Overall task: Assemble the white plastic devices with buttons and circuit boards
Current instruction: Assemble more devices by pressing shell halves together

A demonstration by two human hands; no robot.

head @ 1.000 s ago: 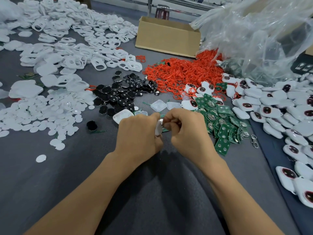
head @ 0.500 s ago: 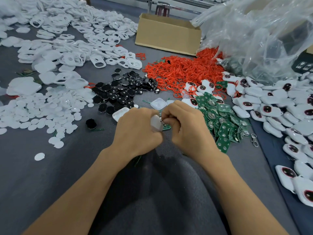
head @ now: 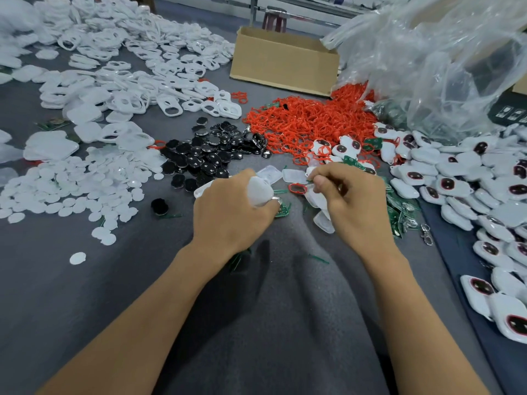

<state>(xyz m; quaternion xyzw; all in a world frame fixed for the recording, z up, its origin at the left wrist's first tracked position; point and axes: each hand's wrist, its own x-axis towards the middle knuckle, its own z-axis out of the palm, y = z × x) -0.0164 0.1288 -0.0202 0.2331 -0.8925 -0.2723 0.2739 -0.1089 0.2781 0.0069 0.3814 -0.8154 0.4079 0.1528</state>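
Observation:
My left hand (head: 231, 215) grips a white plastic shell (head: 258, 192) at the table's middle. A green circuit board (head: 283, 208) pokes out under its fingers. A little to the right, my right hand (head: 353, 201) has its fingers curled, thumb and forefinger pinching the edge of a red ring (head: 297, 189) that lies on the grey cloth. Black buttons (head: 211, 155) are heaped just behind my left hand. Green circuit boards (head: 399, 215) lie partly hidden behind my right hand.
Empty white shells (head: 119, 81) and white discs (head: 71, 189) cover the left. A red ring pile (head: 308, 121), a cardboard box (head: 285, 64) and a clear plastic bag (head: 442, 67) stand behind. Assembled white devices (head: 456, 183) fill the right. Bare grey cloth (head: 85, 309) lies near me.
My hands have come apart. The right hand moved right and away to the red ring, while the left hand keeps the white shell and board.

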